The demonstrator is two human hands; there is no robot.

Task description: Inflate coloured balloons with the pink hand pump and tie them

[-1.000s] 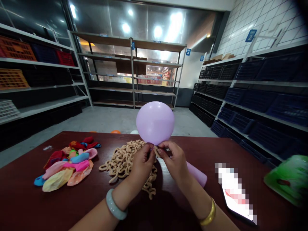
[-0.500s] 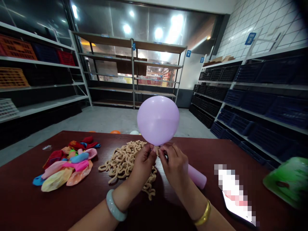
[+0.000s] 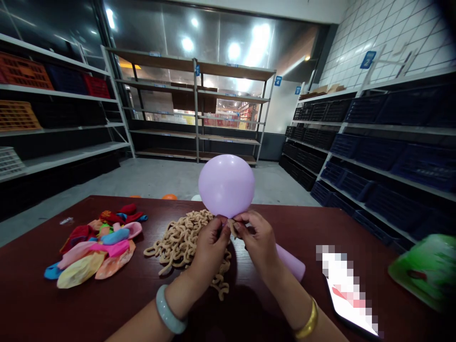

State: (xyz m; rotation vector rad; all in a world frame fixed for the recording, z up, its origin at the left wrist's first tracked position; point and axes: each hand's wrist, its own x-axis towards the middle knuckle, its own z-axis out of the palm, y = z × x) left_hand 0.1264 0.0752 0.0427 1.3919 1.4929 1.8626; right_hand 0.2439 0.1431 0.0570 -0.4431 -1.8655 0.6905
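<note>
An inflated purple balloon (image 3: pixel 227 185) stands upright above the table's middle. At its neck, my left hand (image 3: pixel 213 242) pinches the balloon's end between thumb and fingers. My right hand (image 3: pixel 259 237) is closed on the other side of the neck, with a bit of tan cord between its fingertips. A heap of tan fuzzy cord (image 3: pixel 183 237) lies beside and partly behind my left hand. Behind my right wrist rests a pink-purple cylinder (image 3: pixel 292 262), partly hidden. Uninflated balloons (image 3: pixel 107 244) in several colours are piled on the left.
The dark red table (image 3: pixel 149 304) also holds a phone-like object (image 3: pixel 351 297), blurred by pixels, and a green plastic package (image 3: pixel 423 270) at the right. Orange and white round things (image 3: pixel 169 196) show past the far edge. Shelves with crates (image 3: pixel 377 152) surround the floor.
The balloon has moved slightly down and left and looks a little smaller. My fingers have shifted at its neck, and the tan cord in my right fingertips now shows more.
</note>
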